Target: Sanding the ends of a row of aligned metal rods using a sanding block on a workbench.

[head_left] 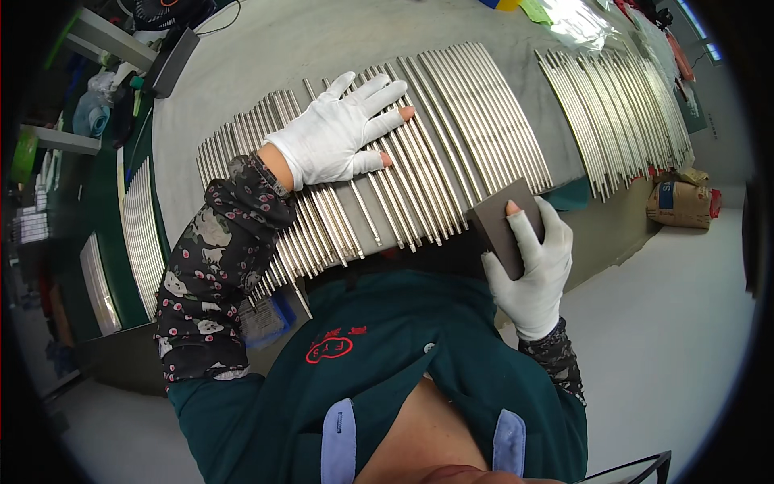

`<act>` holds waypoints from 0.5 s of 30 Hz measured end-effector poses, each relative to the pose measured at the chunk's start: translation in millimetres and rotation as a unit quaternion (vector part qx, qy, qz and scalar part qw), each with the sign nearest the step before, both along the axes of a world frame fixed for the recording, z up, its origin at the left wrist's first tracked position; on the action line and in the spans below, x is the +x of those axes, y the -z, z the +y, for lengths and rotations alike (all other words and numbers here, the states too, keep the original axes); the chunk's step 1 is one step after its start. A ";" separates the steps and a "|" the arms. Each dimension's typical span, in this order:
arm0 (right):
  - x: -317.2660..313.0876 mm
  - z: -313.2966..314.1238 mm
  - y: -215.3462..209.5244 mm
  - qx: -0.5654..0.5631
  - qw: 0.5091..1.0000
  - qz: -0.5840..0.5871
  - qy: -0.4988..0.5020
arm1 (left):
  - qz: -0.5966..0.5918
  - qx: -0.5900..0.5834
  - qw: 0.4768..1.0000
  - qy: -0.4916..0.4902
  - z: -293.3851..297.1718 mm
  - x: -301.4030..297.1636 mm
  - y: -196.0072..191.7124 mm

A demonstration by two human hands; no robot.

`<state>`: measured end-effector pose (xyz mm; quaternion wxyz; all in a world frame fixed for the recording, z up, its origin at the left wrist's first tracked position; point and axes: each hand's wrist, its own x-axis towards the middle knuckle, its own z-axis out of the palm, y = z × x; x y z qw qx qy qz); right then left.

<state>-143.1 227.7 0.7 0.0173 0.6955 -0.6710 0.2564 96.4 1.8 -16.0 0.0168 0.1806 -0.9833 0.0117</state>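
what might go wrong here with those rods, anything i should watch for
One rod juts toward the person past its neighbours, so clothing might catch it.
The left hand lies spread across the row of metal rods, where gaps show; pressing sideways could make some roll.
The right hand grips a grey block beside the row's near corner; bumping it there might knock end rods askew.

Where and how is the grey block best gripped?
Probably by its opposite edges, from the person's right: the grey block is a flat, straight-edged slab, and its far left corner points toward the metal rods. The right hand holds it from the right.
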 end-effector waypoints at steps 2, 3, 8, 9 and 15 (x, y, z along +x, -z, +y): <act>11.7 3.1 -2.0 0.010 1.000 0.008 0.009 | 0.001 -0.006 1.000 -0.005 0.9 0.0 -1.2; 16.9 4.6 -2.8 0.019 1.000 0.015 0.015 | 0.003 -0.005 1.000 -0.002 0.4 -0.4 -0.7; 32.5 8.0 3.2 0.016 0.999 0.026 0.024 | -0.005 -0.001 1.000 -0.005 -0.5 -2.1 0.9; 33.8 7.7 5.2 0.016 0.999 0.028 0.026 | -0.002 -0.001 1.000 -0.003 -0.1 -2.9 0.5; 50.0 -31.3 2.6 0.024 0.992 0.107 0.059 | 0.005 0.009 1.000 0.001 -0.3 -5.6 1.1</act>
